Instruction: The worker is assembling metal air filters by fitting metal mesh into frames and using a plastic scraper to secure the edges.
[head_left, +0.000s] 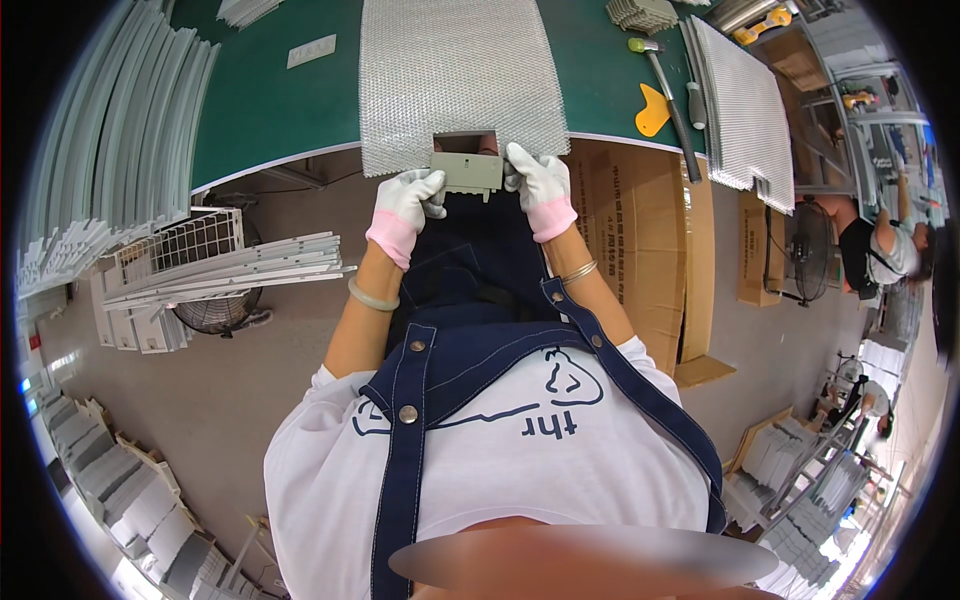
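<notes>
A green worktop point(280, 115) lies before you above a grey floor point(300, 370). Your left hand point(408, 203), gloved in white with a pink cuff, pinches one end of a small grey-beige piece point(467, 172) between thumb and fingers; your right hand point(543, 185), gloved alike, pinches the other end, its fingertips partly hidden. That single piece is flat and roughly rectangular, its lower edge stepped with short tabs. It sits at the table's near edge, just below the square notch of one large silvery mesh sheet point(460, 75); you can't tell whether they touch. Farther right lie one hammer point(668, 110), one yellow scraper point(653, 110), one screwdriver point(696, 105) and a pile of mesh sheets point(740, 110), too tightly layered to count. To your left, one small pale plate point(311, 51) lies near many long strips point(115, 130), also uncountable.
</notes>
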